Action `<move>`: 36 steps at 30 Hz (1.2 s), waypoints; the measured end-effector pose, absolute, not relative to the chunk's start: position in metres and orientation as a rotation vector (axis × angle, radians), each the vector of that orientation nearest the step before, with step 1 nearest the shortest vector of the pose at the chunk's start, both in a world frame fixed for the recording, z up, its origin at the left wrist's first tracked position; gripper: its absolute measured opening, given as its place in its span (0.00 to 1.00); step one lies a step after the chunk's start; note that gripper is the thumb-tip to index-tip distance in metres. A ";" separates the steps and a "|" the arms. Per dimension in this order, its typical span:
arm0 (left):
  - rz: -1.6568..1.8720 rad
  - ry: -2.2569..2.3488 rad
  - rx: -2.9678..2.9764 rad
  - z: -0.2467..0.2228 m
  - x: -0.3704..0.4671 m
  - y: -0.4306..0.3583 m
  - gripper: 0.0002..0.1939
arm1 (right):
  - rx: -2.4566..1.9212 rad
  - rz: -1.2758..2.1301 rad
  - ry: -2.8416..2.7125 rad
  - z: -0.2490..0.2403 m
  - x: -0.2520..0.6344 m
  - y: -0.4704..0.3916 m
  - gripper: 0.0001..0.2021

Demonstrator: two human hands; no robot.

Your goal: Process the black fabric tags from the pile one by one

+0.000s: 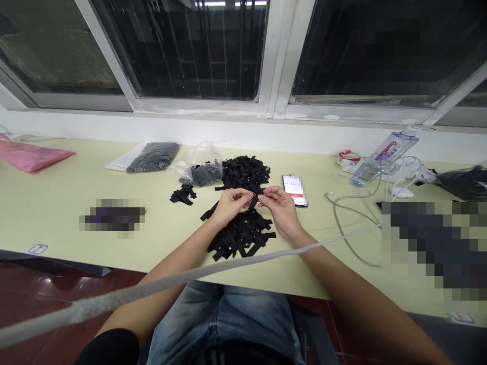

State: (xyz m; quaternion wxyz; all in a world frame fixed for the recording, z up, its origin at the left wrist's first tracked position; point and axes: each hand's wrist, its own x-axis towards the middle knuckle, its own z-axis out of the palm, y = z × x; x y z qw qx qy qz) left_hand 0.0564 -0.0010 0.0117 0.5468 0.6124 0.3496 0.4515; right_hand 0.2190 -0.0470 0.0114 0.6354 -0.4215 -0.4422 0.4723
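Between my two hands is a short black fabric strip [254,201], pinched at the fingertips. My left hand [234,204] grips its left side with thumb and forefinger. On the other side my right hand [280,209] pinches it too; any small part at the fingertips is too small to make out. Below the hands lies a heap of black strips [243,234], some showing small shiny spots. Just beyond them spreads a second pile of black strips [245,172]. A small cluster of black strips [183,194] sits to the left.
A clear plastic bag [203,172] with dark pieces and a filled grey bag [154,156] lie at the back left. Right of my hands is a phone [294,190]. Farther right are a bottle [384,156] and loose cables [337,203]. A pale cord [213,267] crosses the foreground.
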 end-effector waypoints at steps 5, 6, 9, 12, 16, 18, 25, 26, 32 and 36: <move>1.008 0.836 1.530 0.015 0.057 -0.005 0.19 | -0.973 1.027 -1.056 0.011 0.218 -0.047 0.14; 1.004 0.831 1.534 0.015 0.057 -0.005 0.19 | -0.979 1.014 -1.066 0.011 0.218 -0.047 0.14; 0.995 0.823 1.538 0.016 0.056 -0.006 0.18 | -0.991 0.982 -1.088 0.010 0.218 -0.047 0.14; 0.989 0.812 1.561 0.018 0.056 -0.007 0.19 | -0.988 0.961 -1.092 0.009 0.218 -0.046 0.13; 0.980 0.776 1.632 0.018 0.056 -0.008 0.20 | -0.987 0.969 -1.078 0.008 0.220 -0.045 0.15; 0.970 0.770 1.650 0.017 0.055 -0.008 0.20 | -1.006 1.013 -1.065 0.007 0.222 -0.045 0.16; 0.913 0.708 1.650 0.015 0.050 -0.003 0.18 | -0.974 1.331 -1.002 0.008 0.228 -0.045 0.18; 0.913 0.696 1.633 0.015 0.049 -0.002 0.18 | -0.955 1.381 -0.984 0.009 0.228 -0.045 0.18; 0.923 0.684 1.564 0.014 0.048 -0.001 0.16 | -0.895 1.450 -0.973 0.009 0.226 -0.046 0.17; 0.939 0.735 1.642 0.010 0.049 0.001 0.17 | -0.910 1.302 -1.040 0.005 0.223 -0.046 0.15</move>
